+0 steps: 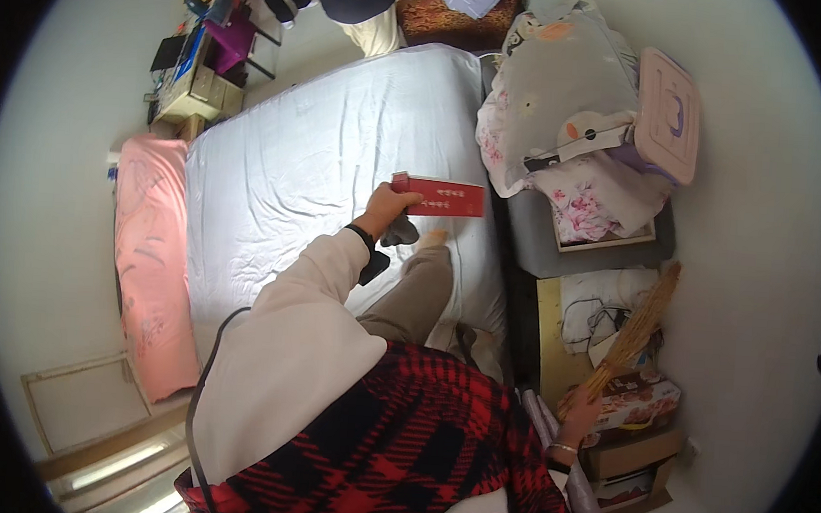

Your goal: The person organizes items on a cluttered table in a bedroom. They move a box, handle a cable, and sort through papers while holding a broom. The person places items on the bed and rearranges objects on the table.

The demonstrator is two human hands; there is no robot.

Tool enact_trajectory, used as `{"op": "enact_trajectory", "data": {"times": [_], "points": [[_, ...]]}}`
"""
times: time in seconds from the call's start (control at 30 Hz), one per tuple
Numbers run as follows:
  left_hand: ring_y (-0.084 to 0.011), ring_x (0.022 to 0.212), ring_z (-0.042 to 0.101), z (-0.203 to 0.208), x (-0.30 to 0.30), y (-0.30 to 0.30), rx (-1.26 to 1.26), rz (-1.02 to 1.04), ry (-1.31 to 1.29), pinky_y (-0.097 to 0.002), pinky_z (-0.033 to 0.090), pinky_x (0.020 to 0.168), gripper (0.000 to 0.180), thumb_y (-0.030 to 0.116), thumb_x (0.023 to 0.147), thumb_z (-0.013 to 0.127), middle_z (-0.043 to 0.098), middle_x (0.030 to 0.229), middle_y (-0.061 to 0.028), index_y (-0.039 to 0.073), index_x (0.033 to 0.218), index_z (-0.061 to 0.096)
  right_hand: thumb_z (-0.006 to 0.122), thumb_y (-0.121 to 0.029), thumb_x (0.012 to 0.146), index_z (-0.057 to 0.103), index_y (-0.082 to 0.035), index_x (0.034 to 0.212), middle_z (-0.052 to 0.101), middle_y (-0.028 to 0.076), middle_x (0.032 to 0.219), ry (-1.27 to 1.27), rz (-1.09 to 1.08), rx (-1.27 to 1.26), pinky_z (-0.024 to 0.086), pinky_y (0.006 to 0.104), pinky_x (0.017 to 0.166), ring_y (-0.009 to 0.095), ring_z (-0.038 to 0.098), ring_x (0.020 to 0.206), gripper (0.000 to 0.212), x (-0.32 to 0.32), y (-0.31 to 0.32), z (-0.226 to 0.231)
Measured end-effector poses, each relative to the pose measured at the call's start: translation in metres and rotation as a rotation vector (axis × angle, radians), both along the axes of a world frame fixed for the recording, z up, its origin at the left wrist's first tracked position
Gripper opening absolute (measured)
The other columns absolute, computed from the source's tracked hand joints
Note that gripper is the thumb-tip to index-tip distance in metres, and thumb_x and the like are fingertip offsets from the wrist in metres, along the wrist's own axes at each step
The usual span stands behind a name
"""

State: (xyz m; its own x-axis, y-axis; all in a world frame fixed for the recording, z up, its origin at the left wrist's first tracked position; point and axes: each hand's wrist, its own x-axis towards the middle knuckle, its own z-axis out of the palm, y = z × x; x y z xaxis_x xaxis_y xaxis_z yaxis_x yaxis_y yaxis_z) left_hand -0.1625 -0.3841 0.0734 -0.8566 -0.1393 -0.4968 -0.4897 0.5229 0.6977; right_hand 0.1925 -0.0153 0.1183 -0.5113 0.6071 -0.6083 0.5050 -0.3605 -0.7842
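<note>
My left hand (387,210) reaches out over the bed (324,129) and is closed on the near end of a flat, long red box (444,198). Just under that hand is a small dark grey cloth-like thing (400,231); whether the fingers hold it too I cannot tell. Low on the right, my right hand (579,421) grips the handle end of a straw hand broom (636,331), its bristles pointing up and away. One of my legs, in brown trousers (418,295), rests on the bed's near right part.
Right of the bed, pillows and floral bedding (571,97) are piled beside a pink lidded storage box (668,117). Cardboard boxes (638,449) stand near my right arm. A pink cloth-covered panel (151,269) lines the left side; a drawer desk (204,93) stands at the far left.
</note>
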Motion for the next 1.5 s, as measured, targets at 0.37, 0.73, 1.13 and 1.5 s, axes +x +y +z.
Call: {"op": "enact_trajectory", "data": {"times": [0.37,0.73,1.13,1.5], "points": [[-0.0222,0.068,0.062,-0.137,-0.099,-0.051,-0.150,0.078,0.035,-0.0312,0.048,0.060,0.041,0.031,0.061,0.070,0.064,0.073,-0.0135,-0.005,0.081,0.064,0.064,-0.011,0.077,0.045,-0.001,0.120,0.060,0.007,0.094,-0.203,0.383,-0.175,0.047,0.0277,0.069,0.012,0.056,0.082,0.048,-0.058,-0.104,-0.016],[-0.0291,0.088,0.060,-0.252,-0.219,-0.112,-0.520,0.101,-0.149,-0.0348,0.048,0.076,0.063,0.032,0.058,0.067,0.060,0.093,-0.0208,-0.009,0.101,0.046,0.071,-0.021,0.069,0.047,-0.005,0.117,0.064,0.014,0.084,-0.297,0.864,0.260,0.050,0.0315,0.062,0.022,0.064,0.072,0.056,-0.182,-0.180,-0.083],[-0.0278,0.092,0.059,-0.330,-0.252,-0.141,-0.593,0.095,-0.353,-0.0335,0.048,0.079,0.075,0.033,0.056,0.075,0.058,0.100,-0.0192,-0.010,0.106,0.040,0.072,-0.028,0.068,0.047,-0.004,0.116,0.064,0.016,0.082,-0.425,0.951,0.107,0.051,0.0340,0.061,0.027,0.064,0.073,0.059,-0.222,-0.197,-0.129],[-0.0294,0.091,0.060,-0.327,-0.226,-0.162,-0.602,0.082,-0.292,-0.0331,0.048,0.076,0.081,0.036,0.055,0.076,0.059,0.097,-0.0222,-0.013,0.104,0.035,0.072,-0.027,0.067,0.049,-0.004,0.114,0.063,0.015,0.079,-0.389,0.934,0.187,0.050,0.0332,0.059,0.026,0.064,0.070,0.056,-0.204,-0.194,-0.137]]}}
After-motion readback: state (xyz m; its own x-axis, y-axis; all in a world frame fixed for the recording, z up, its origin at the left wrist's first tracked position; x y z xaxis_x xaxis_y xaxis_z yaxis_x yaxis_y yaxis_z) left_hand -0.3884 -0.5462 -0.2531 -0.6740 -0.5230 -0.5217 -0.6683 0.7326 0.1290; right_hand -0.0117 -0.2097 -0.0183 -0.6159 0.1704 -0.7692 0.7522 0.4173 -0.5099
